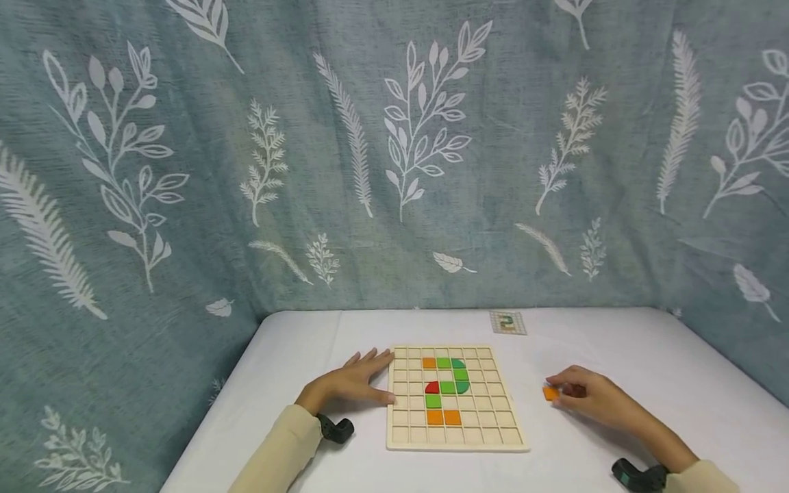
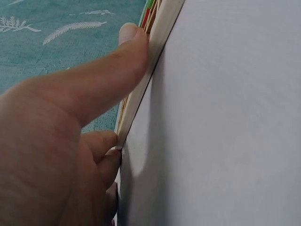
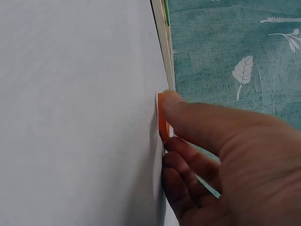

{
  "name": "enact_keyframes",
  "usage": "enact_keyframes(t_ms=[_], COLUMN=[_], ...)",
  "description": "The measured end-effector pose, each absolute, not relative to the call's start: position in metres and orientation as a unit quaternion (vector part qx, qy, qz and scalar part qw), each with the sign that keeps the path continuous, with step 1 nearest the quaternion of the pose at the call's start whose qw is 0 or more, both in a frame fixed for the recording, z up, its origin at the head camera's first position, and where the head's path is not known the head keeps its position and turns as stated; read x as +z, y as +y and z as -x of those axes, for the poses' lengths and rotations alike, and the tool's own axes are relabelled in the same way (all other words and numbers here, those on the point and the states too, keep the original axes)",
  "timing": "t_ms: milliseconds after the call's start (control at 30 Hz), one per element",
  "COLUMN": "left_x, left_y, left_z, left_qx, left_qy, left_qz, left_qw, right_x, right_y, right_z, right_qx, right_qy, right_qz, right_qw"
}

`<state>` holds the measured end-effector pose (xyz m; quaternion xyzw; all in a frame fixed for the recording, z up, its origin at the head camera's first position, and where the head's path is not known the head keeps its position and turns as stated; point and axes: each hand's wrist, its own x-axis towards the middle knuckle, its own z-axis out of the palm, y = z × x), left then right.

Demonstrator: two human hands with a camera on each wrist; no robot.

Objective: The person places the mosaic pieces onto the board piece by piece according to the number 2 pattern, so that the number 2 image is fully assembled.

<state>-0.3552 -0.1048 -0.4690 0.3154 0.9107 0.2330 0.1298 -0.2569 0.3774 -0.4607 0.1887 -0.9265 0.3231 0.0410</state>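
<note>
A wooden grid board (image 1: 403,435) lies flat on the table, with orange, green and red tiles set in its cells, some square and some with a rounded edge. At the board's left edge, my left hand (image 1: 354,380) rests with fingers spread, its thumb (image 2: 134,47) against the rim. To the right of the board, my right hand (image 1: 588,394) pinches an orange square tile (image 1: 550,393) at the table surface. In the right wrist view this orange tile (image 3: 162,117) sits between thumb and fingers, partly hidden by the thumb.
A small pattern card (image 1: 508,323) with a similar figure on a grid lies behind the board. White cloth (image 1: 308,342) covers the table. A teal curtain (image 1: 345,260) with white leaf prints hangs behind and at the sides.
</note>
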Motion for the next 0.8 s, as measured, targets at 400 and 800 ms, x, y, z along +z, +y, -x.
enact_keyframes(t_ms=[400, 800], left_x=[-0.4677, -0.4685], left_y=[-0.1055, -0.1052], left_z=[0.3537, 0.3547], left_qx=[0.235, 0.236], left_qy=[0.911, 0.910], left_qz=[-0.315, -0.315], left_qw=[0.127, 0.128], right_x=[-0.4614, -0.4684], right_y=[0.3749, 0.3754], right_z=[0.2580, 0.2597], right_qx=[0.328, 0.295], right_qy=[-0.926, -0.920], right_qz=[-0.185, -0.242], right_qw=[0.024, 0.092])
